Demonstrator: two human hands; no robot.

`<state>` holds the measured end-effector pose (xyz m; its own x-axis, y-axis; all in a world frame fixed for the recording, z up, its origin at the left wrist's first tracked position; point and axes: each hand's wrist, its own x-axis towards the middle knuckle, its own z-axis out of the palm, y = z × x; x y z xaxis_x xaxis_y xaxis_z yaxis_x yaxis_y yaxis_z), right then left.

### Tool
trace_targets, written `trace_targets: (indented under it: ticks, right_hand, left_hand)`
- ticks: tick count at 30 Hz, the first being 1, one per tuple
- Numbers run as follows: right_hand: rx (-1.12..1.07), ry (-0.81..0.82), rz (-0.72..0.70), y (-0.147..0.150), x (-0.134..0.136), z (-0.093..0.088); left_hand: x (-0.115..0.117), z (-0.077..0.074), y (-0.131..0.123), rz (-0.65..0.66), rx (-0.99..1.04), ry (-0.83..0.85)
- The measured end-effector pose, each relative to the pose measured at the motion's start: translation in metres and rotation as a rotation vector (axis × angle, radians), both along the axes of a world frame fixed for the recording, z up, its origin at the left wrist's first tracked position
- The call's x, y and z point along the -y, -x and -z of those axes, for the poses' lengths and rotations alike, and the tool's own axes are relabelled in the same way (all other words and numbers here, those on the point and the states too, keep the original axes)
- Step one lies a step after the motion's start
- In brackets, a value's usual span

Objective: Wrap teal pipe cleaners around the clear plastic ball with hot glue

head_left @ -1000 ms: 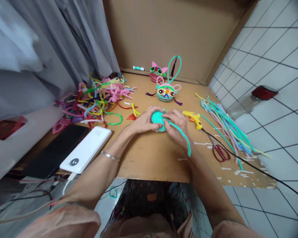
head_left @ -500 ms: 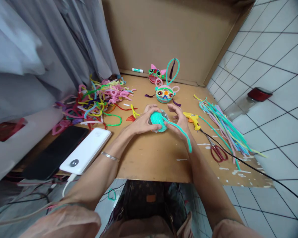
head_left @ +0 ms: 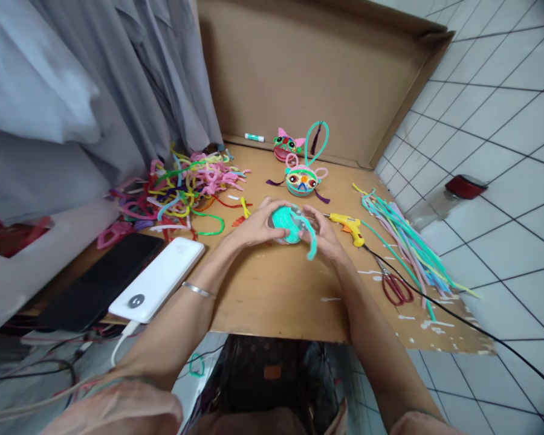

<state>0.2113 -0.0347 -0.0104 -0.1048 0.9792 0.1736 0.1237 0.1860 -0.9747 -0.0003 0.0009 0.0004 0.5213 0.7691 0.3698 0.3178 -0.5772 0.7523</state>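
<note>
In the head view, we look down on a brown table (head_left: pixel 281 302). A teal-wound ball (head_left: pixel 281 222), with clear plastic showing at its edge, sits between our hands near the middle. Our left hand (head_left: pixel 258 226) is curled around its left side, thumb in front, holding it. Our right hand (head_left: pixel 327 240) is at the other side, fingers parted and bent; we cannot tell how firmly they touch. A loose teal end (head_left: pixel 312 244) hangs in front of them.

At right, a clear jar (head_left: pixel 430 208) has a red lid (head_left: pixel 466 186); we cannot make out any contents. Nearer lie a yellow glue gun (head_left: pixel 351 228) and red-handled scissors (head_left: pixel 396 289). Below the table edge is a dark bag (head_left: pixel 249 365), its inside hidden. At far left, red material (head_left: pixel 6 232) shows through an opening in something white (head_left: pixel 31 266).
</note>
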Motion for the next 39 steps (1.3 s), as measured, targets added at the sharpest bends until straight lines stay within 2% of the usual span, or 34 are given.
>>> trace_targets:
  ticks: [5, 12, 15, 20, 24, 26, 28, 31, 35, 39]
  right_hand:
    - [0.007, -0.023, 0.030, 0.003, -0.001, 0.004]
    - [0.027, -0.089, 0.099, 0.007, -0.003, 0.014]
    - [-0.001, -0.111, 0.119, 0.010, -0.004, 0.018]
    - [-0.087, -0.179, 0.200, 0.016, -0.004, 0.025]
    - [-0.124, -0.256, 0.468, 0.015, -0.005, 0.031]
    - [-0.043, -0.288, 0.591, 0.011, -0.006, 0.034]
    - [0.079, -0.308, 0.655, 0.006, -0.008, 0.036]
    - [0.200, -0.290, 0.687, 0.000, -0.012, 0.038]
    - [0.212, -0.221, 0.734, -0.003, -0.017, 0.040]
    - [0.269, -0.148, 0.705, -0.002, -0.019, 0.040]
  left_hand:
    - [-0.004, 0.004, 0.000, 0.007, 0.000, -0.002]
    - [-0.012, 0.024, -0.006, -0.047, 0.017, -0.127]
    - [-0.014, 0.028, -0.008, -0.070, 0.041, -0.131]
    - [-0.006, 0.023, -0.014, -0.142, 0.147, 0.001]
    - [0.000, 0.013, -0.014, -0.102, 0.221, 0.167]
    - [0.002, 0.009, -0.013, -0.068, 0.218, 0.195]
    - [0.002, 0.008, -0.012, -0.049, 0.207, 0.224]
    - [0.003, 0.008, -0.011, -0.038, 0.198, 0.263]
    - [0.003, 0.009, -0.012, -0.046, 0.191, 0.259]
    - [0.001, 0.011, -0.013, -0.051, 0.178, 0.280]
